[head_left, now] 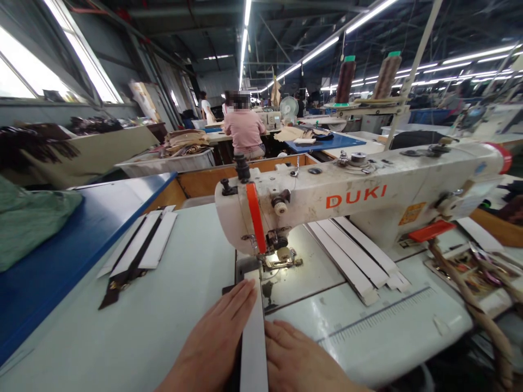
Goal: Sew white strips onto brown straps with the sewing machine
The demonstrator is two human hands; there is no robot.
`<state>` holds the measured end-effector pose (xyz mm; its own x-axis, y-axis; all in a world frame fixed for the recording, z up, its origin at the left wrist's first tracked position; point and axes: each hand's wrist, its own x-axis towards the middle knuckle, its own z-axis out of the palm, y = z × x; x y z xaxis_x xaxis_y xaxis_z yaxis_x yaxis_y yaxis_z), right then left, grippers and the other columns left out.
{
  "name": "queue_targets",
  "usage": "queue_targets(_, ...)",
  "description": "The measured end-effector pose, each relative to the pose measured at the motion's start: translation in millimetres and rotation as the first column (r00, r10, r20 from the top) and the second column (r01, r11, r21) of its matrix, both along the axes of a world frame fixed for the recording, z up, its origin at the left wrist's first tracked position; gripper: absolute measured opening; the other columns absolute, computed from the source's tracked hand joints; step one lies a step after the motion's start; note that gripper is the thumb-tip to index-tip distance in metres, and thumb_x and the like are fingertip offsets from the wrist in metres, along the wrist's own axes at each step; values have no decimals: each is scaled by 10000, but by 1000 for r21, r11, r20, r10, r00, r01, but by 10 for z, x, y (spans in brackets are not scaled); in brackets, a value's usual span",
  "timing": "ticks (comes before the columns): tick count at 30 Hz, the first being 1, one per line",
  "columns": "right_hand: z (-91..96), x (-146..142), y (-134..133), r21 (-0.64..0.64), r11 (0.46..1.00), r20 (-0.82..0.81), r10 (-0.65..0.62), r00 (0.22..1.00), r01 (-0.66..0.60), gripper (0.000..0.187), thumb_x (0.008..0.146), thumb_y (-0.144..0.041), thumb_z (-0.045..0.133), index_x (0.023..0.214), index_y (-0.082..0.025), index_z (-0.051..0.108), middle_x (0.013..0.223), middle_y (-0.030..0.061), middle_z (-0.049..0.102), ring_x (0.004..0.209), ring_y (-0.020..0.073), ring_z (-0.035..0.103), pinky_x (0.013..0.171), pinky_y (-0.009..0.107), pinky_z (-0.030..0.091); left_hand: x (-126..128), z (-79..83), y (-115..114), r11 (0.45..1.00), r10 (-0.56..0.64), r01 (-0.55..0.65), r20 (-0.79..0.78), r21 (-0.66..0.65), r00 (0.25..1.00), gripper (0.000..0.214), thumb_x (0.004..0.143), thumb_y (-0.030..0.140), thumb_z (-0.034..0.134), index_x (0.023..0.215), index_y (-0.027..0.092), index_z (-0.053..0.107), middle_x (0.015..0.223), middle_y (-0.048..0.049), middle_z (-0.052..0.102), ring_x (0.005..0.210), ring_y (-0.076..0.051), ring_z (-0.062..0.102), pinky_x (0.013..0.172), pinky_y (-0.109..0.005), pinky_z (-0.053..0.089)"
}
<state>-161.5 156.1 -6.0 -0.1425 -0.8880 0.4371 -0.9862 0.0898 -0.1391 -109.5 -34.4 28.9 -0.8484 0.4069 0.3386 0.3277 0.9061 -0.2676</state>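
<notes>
Head view: one long, narrow white strip [254, 348], lying lengthwise on a pale green sewing table [192, 261], near centre, its far end just beside the needle area of a white industrial sewing machine [310, 196] with orange DUKI lettering. One bare left hand [220, 332], fingers extended and together, laid flat with the fingertips on the strip's far part, not clenched. One bare right hand [300, 354], fingers slightly bent against the strip's right edge; thumb hidden, so whether it pinches the edge cannot be told. To the left, well apart from the hands, one group of white and dark brown strips [141, 245]. To the right, beneath the machine arm, several white strips [347, 256], side by side. Far right, two brown thread cones [346, 81] on a stand. Near right, one shallow tray of small items [433, 265]. Far centre, one seated person in a pink top [244, 130].
</notes>
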Motion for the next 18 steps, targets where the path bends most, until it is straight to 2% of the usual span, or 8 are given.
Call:
queue_targets(4, 87, 5, 19, -25, 1000, 5, -5, 1000, 6, 247, 959, -286, 456, 1115, -160, 600, 1195, 34, 664, 1180, 196, 524, 1011, 298, 442, -2, -48, -10, 999, -14, 16, -53, 39, 998, 524, 785, 40, 374, 1276, 108, 544, 1320, -117, 603, 1198, -197, 574, 999, -294, 480)
queue_targets(7, 86, 19, 16, -81, 997, -3, -19, 1000, 19, 256, 952, -332, 476, 1079, -157, 613, 1165, 29, 675, 1147, 197, 536, 989, 292, 453, -1, -23, -4, 999, -7, 8, -11, 47, 1000, 530, 793, 49, 384, 1301, 112, 524, 1339, -120, 588, 1207, -198, 569, 994, -297, 487)
queue_targets(10, 77, 22, 8, -106, 994, 3, -27, 1000, 27, 245, 961, -337, 466, 1027, -167, 630, 1132, 25, 681, 1133, 191, 541, 982, 285, 454, 7, 16, -2, 1000, -10, 11, -41, 14, 999, 503, 807, 46, 364, 1276, 105, 535, 1312, -130, 607, 1167, -190, 602, 956, -277, 510)
queue_targets(14, 80, 14, 2, -68, 997, 8, -26, 1000, 26, 229, 961, -320, 474, 998, -165, 638, 1102, 43, 689, 1119, 197, 548, 955, 302, 473, 16, 2, -17, 1000, -7, 8, -46, 6, 999, 498, 812, 60, 364, 1281, 102, 525, 1311, -132, 608, 1169, -195, 602, 956, -285, 512)
queue_targets(18, 84, 8, 2, -1, 1000, 37, -18, 999, 18, 223, 953, -326, 495, 1036, -174, 636, 1160, 41, 674, 1150, 202, 537, 978, 322, 469, 10, -48, -38, 999, -15, 17, -50, 44, 999, 551, 801, 57, 375, 1337, 117, 487, 1339, -124, 586, 1180, -195, 595, 956, -286, 515)
